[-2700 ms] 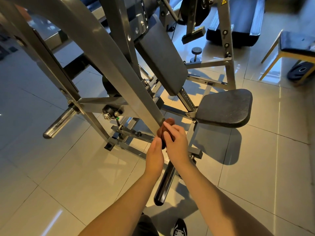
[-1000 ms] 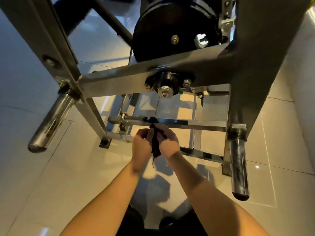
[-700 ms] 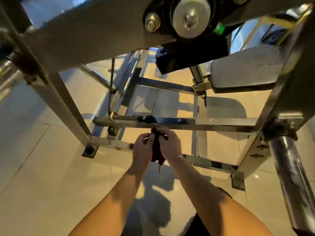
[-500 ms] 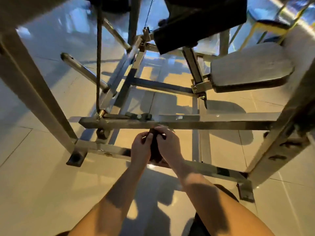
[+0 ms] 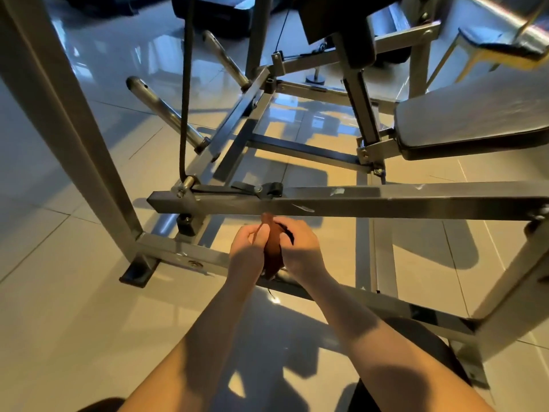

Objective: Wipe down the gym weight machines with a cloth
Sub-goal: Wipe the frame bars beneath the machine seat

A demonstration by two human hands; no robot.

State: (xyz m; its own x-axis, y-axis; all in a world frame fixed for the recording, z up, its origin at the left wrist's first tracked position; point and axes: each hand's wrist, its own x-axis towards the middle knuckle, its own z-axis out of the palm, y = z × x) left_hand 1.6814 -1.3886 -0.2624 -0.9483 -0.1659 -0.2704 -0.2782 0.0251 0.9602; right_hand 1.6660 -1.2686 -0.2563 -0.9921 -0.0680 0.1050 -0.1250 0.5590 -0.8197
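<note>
Under the weight machine, low over the tiled floor [image 5: 59,292], both hands meet at centre frame, just on the near side of a grey crossbar [image 5: 386,200] that runs left to right.

Cloth [image 5: 271,248]: dark reddish-brown, bunched into a narrow upright wad between the two hands. One pointed corner pokes up above the fingers toward the crossbar's lower edge (touching or just short of it, cannot tell). A thin loose thread hangs from the bottom of the wad.

Left hand [image 5: 248,248]: fingers curled around the left side of the cloth, thumb laid up against it. Firm hold.

Right hand [image 5: 300,251]: fingers wrapped around the right side, gripping the same wad. Knuckles face the camera. A dark fold of the cloth shows over the fingers.

Beneath the hands, a lower frame rail [image 5: 178,254] crosses the floor and ends at a black foot plate [image 5: 136,272] on the left. A thick grey upright post [image 5: 74,114] rises from that corner. A black cable [image 5: 185,99] drops to a fitting at the crossbar's left end. Chrome peg [image 5: 166,111] angles out far left. Grey seat pad [image 5: 475,126] sits far right, well apart from the hands. Strong light throws hard frame shadows on the tiles.
</note>
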